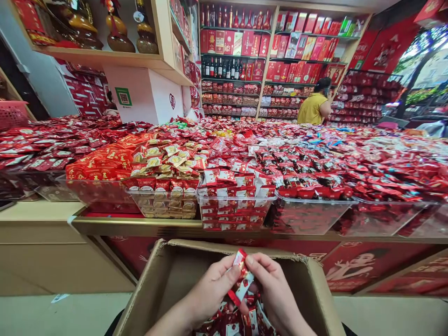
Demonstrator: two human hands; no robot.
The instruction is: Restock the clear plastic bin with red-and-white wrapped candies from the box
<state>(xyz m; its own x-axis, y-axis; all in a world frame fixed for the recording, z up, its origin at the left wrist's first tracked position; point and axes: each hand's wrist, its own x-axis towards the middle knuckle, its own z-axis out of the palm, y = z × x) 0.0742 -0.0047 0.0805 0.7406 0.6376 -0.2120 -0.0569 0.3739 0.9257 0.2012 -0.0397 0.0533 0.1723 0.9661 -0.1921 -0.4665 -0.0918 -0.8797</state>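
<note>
Over an open cardboard box [147, 284], my left hand [213, 282] and my right hand [271, 280] both grip one red and white wrapped candy [244, 282]. The thumbs press on its front from either side, and the wrapper is tilted with its upper end leaning left. Below my hands, loose candies [233, 322] in similar red and white wrappers lie at the bottom of the box. Straight ahead, a clear bin [234, 212] holds neat rows of red and white packets that look alike.
A long counter with a gold edge [168, 227] carries several clear bins heaped with sweets, among them gold durian packets [168, 184] and orange-red bags [105, 161]. Behind stand shelves of bottles and red boxes [241, 43]. A person in a yellow top [311, 109] is beyond the counter.
</note>
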